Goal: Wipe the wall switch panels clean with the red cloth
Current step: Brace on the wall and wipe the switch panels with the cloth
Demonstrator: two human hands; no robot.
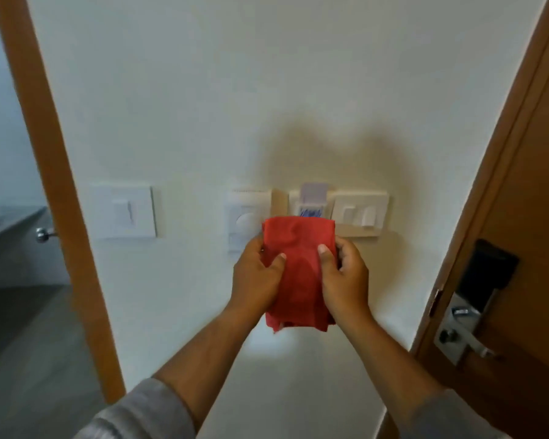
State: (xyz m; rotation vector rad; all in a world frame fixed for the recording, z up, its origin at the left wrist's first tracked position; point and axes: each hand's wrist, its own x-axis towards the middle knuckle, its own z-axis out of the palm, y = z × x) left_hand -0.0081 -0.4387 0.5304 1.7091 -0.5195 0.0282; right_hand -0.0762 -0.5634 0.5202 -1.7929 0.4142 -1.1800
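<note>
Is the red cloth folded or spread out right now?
Folded. The red cloth is a narrow layered pad held between the left hand and right hand, with stacked edges showing at its bottom.

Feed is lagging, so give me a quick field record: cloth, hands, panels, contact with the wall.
cloth: red cloth, folded, held in front of the wall
left hand: left hand grips its left edge
right hand: right hand grips its right edge
panels: single switch; dial panel; card holder; double switch
contact: cannot tell; cloth overlaps dial panel and card holder
</note>
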